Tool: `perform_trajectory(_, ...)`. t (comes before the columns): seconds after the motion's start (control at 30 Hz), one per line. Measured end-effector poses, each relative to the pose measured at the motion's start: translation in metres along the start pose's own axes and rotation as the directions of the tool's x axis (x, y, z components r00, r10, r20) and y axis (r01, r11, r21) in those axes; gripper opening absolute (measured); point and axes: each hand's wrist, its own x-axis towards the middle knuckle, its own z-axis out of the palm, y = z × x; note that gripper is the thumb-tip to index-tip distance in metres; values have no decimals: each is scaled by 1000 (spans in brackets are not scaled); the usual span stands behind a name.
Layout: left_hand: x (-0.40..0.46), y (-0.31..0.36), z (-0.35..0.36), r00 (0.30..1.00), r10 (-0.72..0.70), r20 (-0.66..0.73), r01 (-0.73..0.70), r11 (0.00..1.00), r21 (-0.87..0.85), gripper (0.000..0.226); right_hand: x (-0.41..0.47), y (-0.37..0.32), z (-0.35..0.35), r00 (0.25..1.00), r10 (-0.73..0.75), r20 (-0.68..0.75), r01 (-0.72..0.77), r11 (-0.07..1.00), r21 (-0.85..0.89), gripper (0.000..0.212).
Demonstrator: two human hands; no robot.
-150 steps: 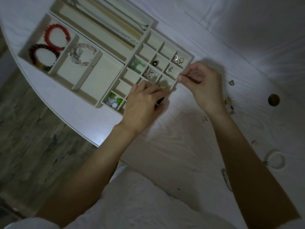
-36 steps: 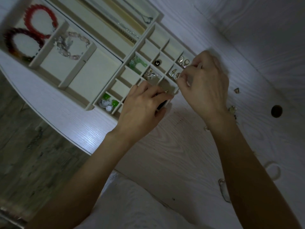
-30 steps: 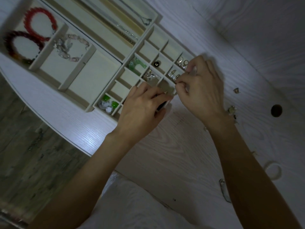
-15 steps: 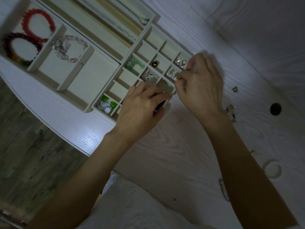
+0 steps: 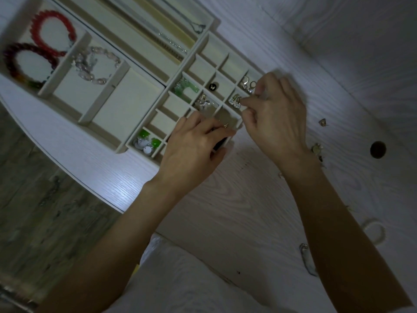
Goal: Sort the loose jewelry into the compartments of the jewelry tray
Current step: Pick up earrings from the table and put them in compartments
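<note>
The white counter (image 5: 259, 199) carries the jewelry tray (image 5: 144, 86). The left hand (image 5: 194, 145) rests on its near edge, fingers curled around something dark. The right hand (image 5: 277, 118) pinches sparkly earrings (image 5: 234, 102) in a small compartment at its fingertips.

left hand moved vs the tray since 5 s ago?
No. The left hand stays on the jewelry tray's near corner, fingers over the same small compartments.

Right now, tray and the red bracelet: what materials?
Tray: looks like cream fabric or velvet lining over stiff dividers; matte, no glare. Red bracelet: round glossy beads, glass or stone perhaps; faint highlights, too blurred to tell which.
</note>
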Motion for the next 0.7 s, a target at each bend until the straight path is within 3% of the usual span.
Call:
perform_trajectory(0.5,-2,1,0,1000,16,2,-16,1000,23,33,-7,0,0,1000,-23,4,23,996,83,23)
perform_trajectory(0.7,-1,2,-2,1000,12,0,-12,1000,6,35,-8,-4,2,1000,7,16,-8,996,86,35)
